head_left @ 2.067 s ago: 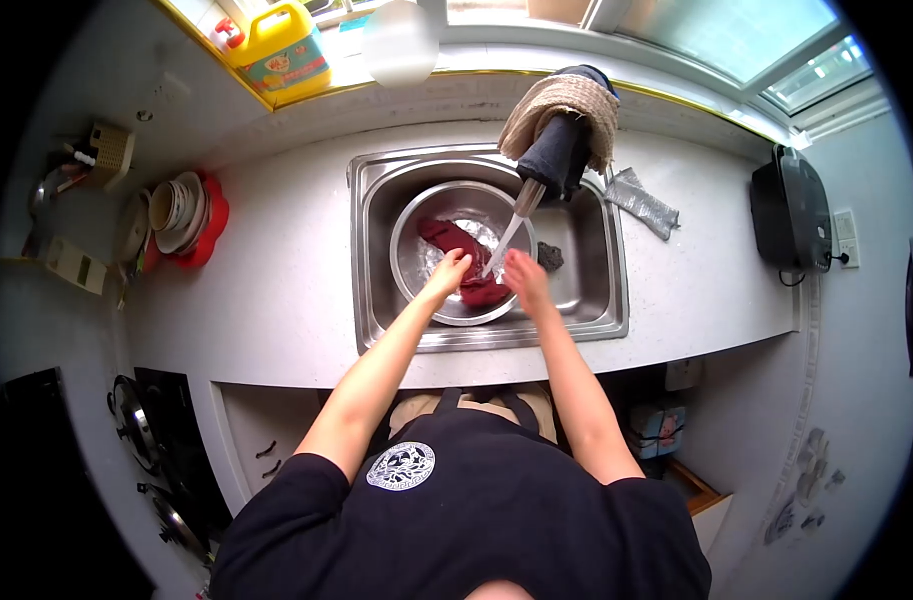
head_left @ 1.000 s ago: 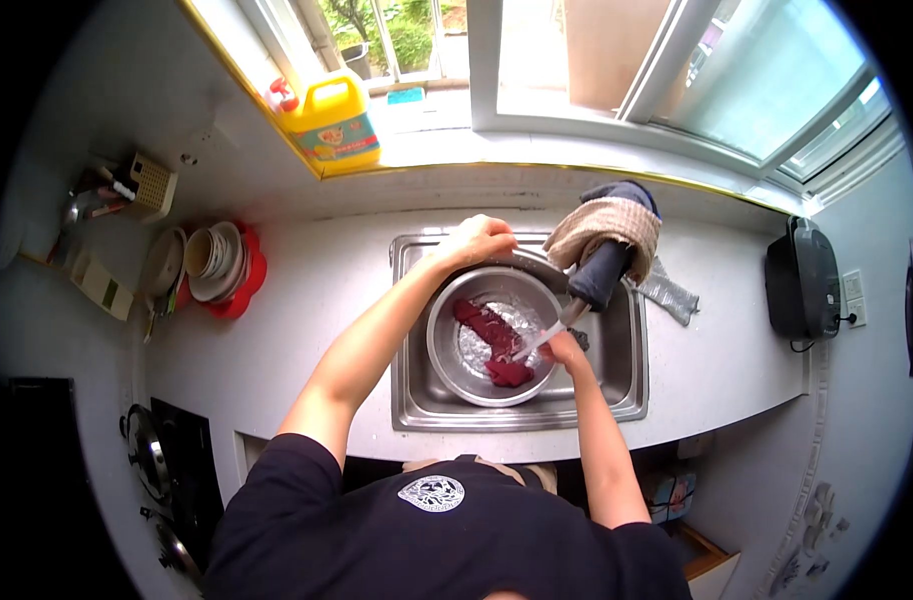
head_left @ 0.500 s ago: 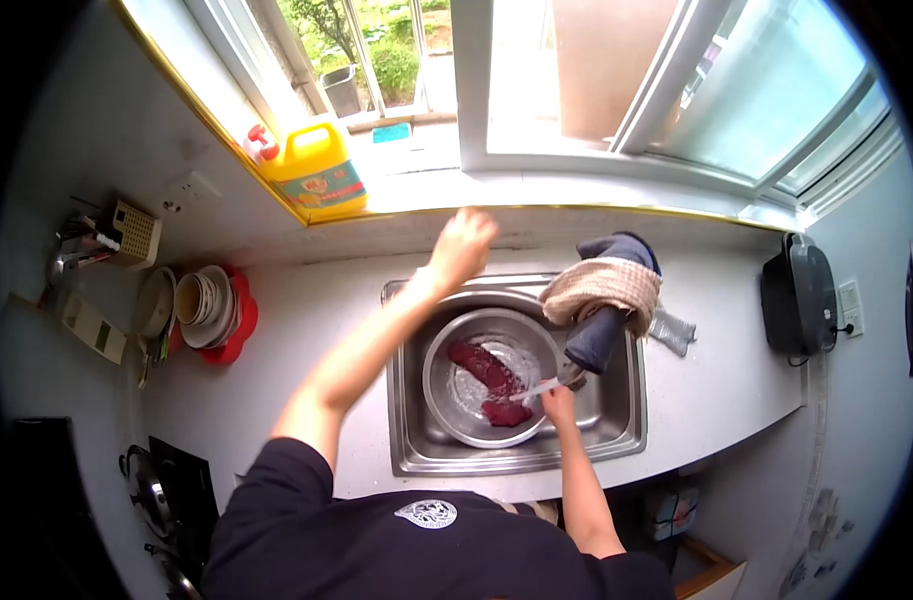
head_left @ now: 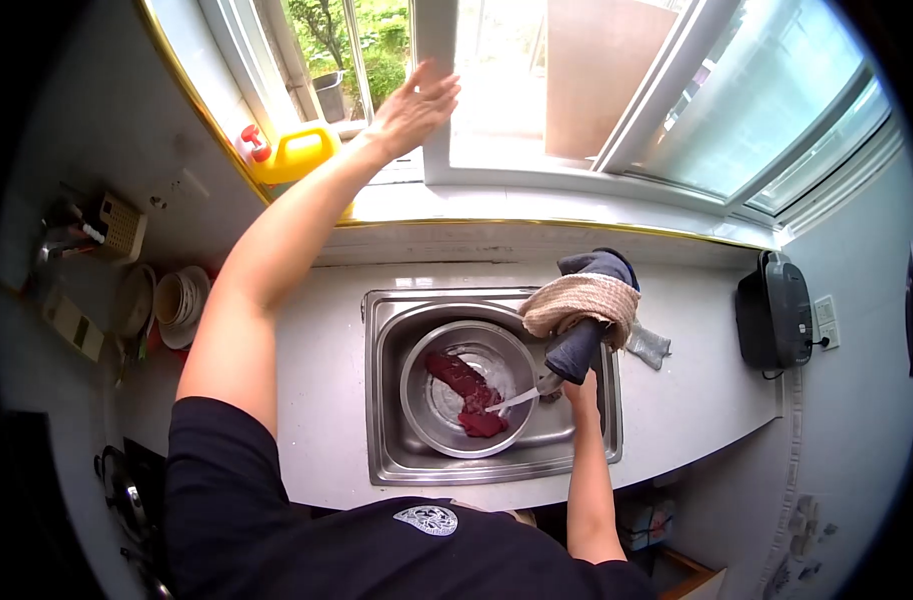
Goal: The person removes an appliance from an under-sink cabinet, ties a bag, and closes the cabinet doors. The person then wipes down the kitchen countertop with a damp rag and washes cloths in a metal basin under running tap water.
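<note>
My left hand (head_left: pixel 414 108) is raised in front of the white window frame (head_left: pixel 439 150), fingers open and apart, holding nothing; I cannot tell whether it touches the frame. My right hand (head_left: pixel 580 388) is beside the tap (head_left: pixel 550 385), its fingers largely hidden at the end of the dark cloth (head_left: pixel 577 348) over the tap. Water (head_left: pixel 517 399) runs from the spout into a round metal basin (head_left: pixel 413 425) in the steel sink (head_left: pixel 379 440). Dark red meat (head_left: pixel 462 380) lies in the water at the bottom of the basin.
A beige towel (head_left: pixel 577 303) is draped over the tap. On the sill stands a yellow jug (head_left: pixel 307 152) with a red pump bottle (head_left: pixel 257 145) beside it. Bowls (head_left: pixel 177 298) are stacked at left; a black appliance (head_left: pixel 774 315) and grey packet (head_left: pixel 650 346) are at right.
My left hand has risen from above the sink's back edge up and left to the window, its fingers spreading. My right hand has moved from beside the water stream up to the tap.
</note>
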Motion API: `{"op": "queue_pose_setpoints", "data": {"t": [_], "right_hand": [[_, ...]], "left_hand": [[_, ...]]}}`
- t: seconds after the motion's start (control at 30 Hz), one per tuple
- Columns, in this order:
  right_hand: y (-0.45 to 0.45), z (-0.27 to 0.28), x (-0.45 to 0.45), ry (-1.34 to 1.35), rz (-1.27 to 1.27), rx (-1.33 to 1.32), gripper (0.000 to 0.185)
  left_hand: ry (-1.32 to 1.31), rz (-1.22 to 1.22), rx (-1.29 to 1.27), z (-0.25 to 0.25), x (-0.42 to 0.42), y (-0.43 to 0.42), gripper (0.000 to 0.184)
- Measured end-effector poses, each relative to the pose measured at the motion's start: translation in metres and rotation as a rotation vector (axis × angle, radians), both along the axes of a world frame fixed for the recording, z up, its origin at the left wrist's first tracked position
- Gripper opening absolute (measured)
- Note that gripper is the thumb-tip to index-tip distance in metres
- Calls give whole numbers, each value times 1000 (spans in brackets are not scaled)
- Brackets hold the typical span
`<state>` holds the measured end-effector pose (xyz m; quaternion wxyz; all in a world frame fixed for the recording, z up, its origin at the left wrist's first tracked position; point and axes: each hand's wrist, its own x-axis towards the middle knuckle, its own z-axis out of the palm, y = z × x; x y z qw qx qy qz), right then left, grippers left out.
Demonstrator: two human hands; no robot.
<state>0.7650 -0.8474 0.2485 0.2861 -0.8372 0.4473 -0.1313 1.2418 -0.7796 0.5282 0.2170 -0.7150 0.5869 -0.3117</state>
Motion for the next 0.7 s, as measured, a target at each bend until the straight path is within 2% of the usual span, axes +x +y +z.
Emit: {"op": "queue_pose_setpoints", "data": {"t": [0.1,0.17,0.3,0.4,0.43,0.53,0.63,0.7], "right_hand": [[10,19,-4,19,-62,44,20],[11,-4,-18,-3,-2,58,22],[22,-16,-30,-6,34,139,26],[27,-16,-32,2,40,169,27],[29,-16,-32,-10,46,170,27],[31,-23,-31,-65,65,175,29],[28,-33,-24,-55,91,235,29],[30,-32,-18,-35,103,261,29]], "left_hand": [[-36,119,-28,0,12,34,44],[-72,193,-63,6,14,59,38],[105,380,-86,19,25,101,41],[506,399,-457,12,51,125,38],[360,208,-589,6,62,141,39],[1102,257,-1323,2,44,176,43],[1682,382,-1614,-27,77,198,46],[2068,435,-1707,-19,81,195,50]]}}
